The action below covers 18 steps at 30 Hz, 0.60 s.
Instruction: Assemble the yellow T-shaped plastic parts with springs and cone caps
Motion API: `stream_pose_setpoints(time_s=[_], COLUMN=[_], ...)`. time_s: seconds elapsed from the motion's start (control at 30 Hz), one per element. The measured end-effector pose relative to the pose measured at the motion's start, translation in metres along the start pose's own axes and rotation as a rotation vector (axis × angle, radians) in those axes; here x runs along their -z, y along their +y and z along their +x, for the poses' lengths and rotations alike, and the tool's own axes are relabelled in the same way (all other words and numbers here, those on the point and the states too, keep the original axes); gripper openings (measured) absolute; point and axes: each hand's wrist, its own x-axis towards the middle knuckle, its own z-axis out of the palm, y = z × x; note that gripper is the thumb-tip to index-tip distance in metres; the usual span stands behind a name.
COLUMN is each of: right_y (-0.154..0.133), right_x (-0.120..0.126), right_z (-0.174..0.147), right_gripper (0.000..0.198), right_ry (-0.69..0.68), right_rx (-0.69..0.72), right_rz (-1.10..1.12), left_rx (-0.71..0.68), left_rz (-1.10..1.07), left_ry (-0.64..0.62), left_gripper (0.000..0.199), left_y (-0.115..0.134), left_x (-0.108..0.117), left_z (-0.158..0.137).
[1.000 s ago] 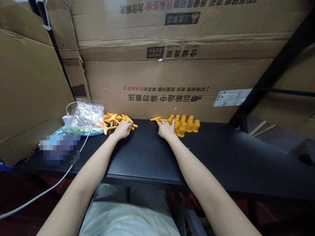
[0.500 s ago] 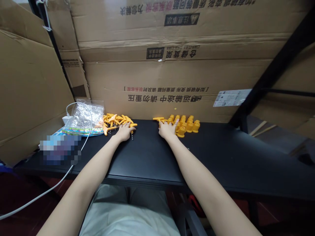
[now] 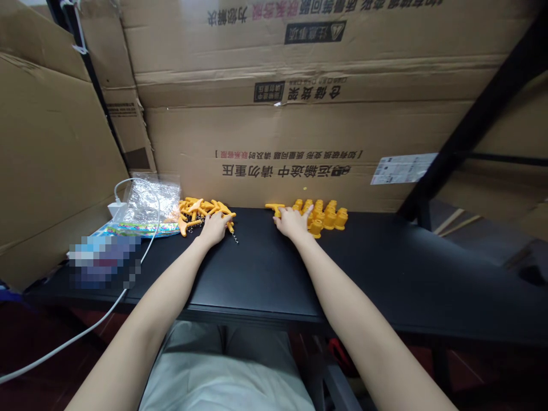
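Observation:
My left hand (image 3: 213, 228) pinches a corkscrew (image 3: 232, 227) with an orange-yellow T-shaped handle. Its metal spiral points down and to the right over the black tabletop. A pile of similar corkscrews (image 3: 196, 209) lies just behind and left of that hand. On the other side, my right hand (image 3: 293, 223) has its thumb and forefinger closed at the stem of another corkscrew (image 3: 274, 206), whose lower end is hidden by the fingers. One finger sticks out toward a group of orange-yellow bell-shaped sleeves (image 3: 329, 218), standing upright in rows to the right.
The black table (image 3: 257, 274) meets an upright cardboard sheet (image 3: 265, 131) at the back. To the left lie a clear plastic bag (image 3: 153, 197), a white charger (image 3: 117, 209) and its cable (image 3: 105, 317). A black metal post (image 3: 462, 114) rises at the right.
My left hand has shifted slightly left, and its corkscrew has tilted, the spiral swinging right. The right hand's fingers have closed in at the corkscrew stem near the sleeves.

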Motion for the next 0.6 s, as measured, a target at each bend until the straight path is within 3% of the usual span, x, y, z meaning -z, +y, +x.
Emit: stream_pose_setpoints(time_s=[0.17, 0.3, 0.4, 0.6], right_y=[0.019, 0.024, 0.021, 0.015], right_x=[0.018, 0.021, 0.020, 0.023], right_z=[0.008, 0.011, 0.011, 0.008], right_gripper=[0.038, 0.041, 0.040, 0.038], right_ry=[0.119, -0.023, -0.099, -0.125], right_rx=[-0.195, -0.308, -0.301, -0.263], right_rz=[-0.023, -0.069, -0.096, -0.078], left_rx=[0.036, 0.064, 0.073, 0.075], left_rz=[0.007, -0.036, -0.061, -0.113], left_ry=[0.046, 0.092, 0.131, 0.190], left_gripper=[0.029, 0.028, 0.028, 0.028], left_y=[-0.004, -0.004, -0.003, -0.004], left_x=[0.006, 0.010, 0.010, 0.005], left_z=[0.002, 0.001, 0.001, 0.001])
